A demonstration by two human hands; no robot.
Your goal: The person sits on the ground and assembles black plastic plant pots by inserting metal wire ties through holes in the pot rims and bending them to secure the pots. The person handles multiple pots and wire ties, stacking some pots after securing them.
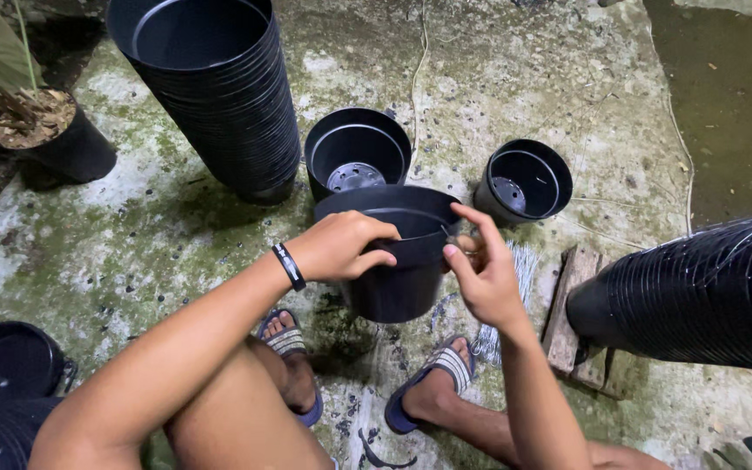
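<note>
Mossy concrete floor [515, 78]; left hand [341, 246] gripped light, stiff black plastic pot [398, 283] rim, right hand [480, 270] pinched rim edge.

Left hand [341, 246] covers part of the black pot [398, 261] rim, so its fingertips inside are out of sight. Right hand [483, 271] pinches something thin at the rim, too small to tell. The tall pot stack [219, 87] runs off the top edge; the lying stack [707, 296] off the right.
</note>
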